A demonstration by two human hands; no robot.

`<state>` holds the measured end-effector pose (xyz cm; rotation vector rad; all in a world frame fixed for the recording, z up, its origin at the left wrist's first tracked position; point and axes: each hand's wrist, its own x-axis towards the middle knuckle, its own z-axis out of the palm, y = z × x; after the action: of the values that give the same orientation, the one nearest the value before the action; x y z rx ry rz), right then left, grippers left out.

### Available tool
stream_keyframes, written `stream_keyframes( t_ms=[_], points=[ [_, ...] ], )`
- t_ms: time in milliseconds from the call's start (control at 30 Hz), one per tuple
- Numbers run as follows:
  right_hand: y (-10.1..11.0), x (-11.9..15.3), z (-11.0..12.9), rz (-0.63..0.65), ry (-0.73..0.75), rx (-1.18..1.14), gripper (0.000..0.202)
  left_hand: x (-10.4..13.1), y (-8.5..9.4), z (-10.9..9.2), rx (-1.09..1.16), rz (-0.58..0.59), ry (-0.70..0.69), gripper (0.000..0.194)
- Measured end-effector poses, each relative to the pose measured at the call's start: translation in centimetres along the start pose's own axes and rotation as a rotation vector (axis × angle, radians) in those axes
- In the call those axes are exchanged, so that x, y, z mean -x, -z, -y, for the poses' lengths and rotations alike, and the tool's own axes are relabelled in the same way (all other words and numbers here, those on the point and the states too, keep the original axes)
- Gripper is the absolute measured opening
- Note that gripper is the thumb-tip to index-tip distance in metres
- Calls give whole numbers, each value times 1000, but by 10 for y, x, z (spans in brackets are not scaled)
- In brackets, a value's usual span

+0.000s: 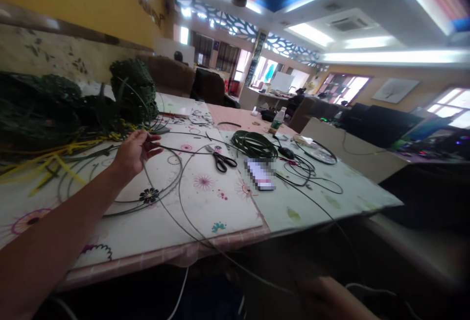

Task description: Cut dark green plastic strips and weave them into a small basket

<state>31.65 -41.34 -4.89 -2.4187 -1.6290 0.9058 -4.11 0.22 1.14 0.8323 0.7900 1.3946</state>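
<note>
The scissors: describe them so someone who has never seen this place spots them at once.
Find the white, flower-patterned part of the table. There, between the person's left hand and the coil of flat green strip, lie the scissors. Two black finger loops set them apart from that coil and the thin strands nearby.

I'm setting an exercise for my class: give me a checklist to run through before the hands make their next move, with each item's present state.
1. Left hand holding the thin green strand: ok, it appears pinched at the fingers.
2. Right hand gripping the strand: cannot tell, too dark and blurred.
3. Floral tablecloth free of loose loops: not ok, wide loops lie across it.
4. Scissors set down: ok, lying on the cloth.
5. Coil of flat green strip gathered: ok, lying beyond the phone.
6. Bottle upright: ok.
</note>
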Motion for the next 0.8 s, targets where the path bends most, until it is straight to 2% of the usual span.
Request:
stream_keyframes(
  t_ms=[100, 233, 300, 367, 500, 633, 733, 800],
  points=[
    [23, 6, 20, -71, 17, -33, 21, 5, -4, -8, 19, 48, 4, 23],
    [41, 1, 37, -92, 192, -76, 24, 11, -10, -23, 61, 108, -24, 26],
    [46, -7, 42, -145, 264, -103, 30, 14, -12, -32, 96, 155, -73, 27],
    [50, -14, 46, -306, 284, -164, 33, 17, -14, -43, 125, 216, -130, 26],
    [66, -18, 58, -690, 197, -303, 32, 22, -18, -66, 167, 279, -280, 26],
    [92, -19, 81, -1011, 203, -360, 27, 28, -20, -93, 218, 196, -436, 25],
    [119, -26, 101, -1182, 312, -422, 22, 31, -18, -105, 243, 89, -495, 25],
    [143, -33, 115, -1287, 397, -444, 22, 33, -16, -105, 172, 44, -479, 25]
  ],
)
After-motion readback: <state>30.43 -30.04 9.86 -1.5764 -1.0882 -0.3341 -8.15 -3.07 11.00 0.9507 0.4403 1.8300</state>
